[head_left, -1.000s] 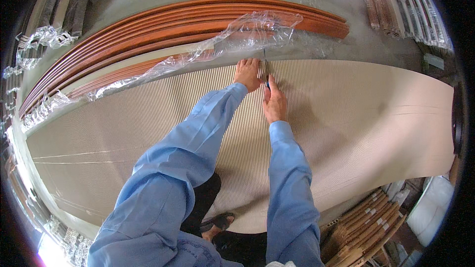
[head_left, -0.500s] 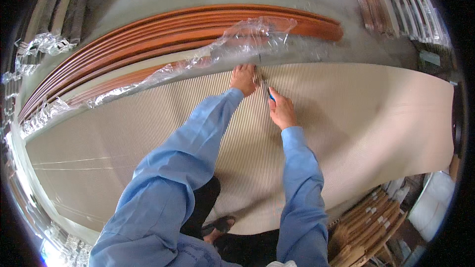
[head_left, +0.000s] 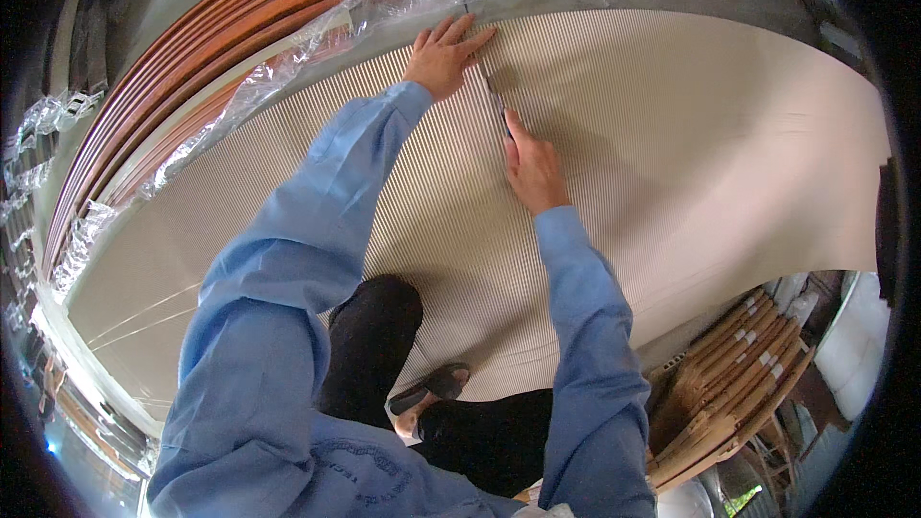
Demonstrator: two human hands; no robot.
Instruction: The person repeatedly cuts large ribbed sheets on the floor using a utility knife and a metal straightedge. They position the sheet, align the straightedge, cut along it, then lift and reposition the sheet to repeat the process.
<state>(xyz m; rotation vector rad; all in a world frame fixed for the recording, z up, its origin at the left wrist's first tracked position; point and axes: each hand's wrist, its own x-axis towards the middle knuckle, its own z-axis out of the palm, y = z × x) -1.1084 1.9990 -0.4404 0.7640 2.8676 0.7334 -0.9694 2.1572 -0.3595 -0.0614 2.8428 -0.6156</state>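
A wide sheet of beige corrugated cardboard (head_left: 691,173) lies spread before me, its fine ribs running away from me. At its far edge my left hand (head_left: 443,59) rests on the ribs, fingers stretched out and holding nothing. My right hand (head_left: 533,168) is closed round a utility knife (head_left: 498,104) with a blue handle, nearer to me and a little to the right. The knife's blade touches the cardboard along a dark line that runs up to the far edge, beside my left fingertips. Most of the handle is hidden in my palm.
Long reddish-brown mouldings (head_left: 221,48) lie beyond the sheet at the left, with crumpled clear plastic film (head_left: 278,72) along them. Tied brown bundles (head_left: 734,374) stand at the lower right. My sandalled foot (head_left: 443,384) is on the sheet's near side.
The view has shifted, so the sheet's far edge sits higher. My right hand has drawn the knife nearer to me, away from my left hand, whose fingers are more spread.
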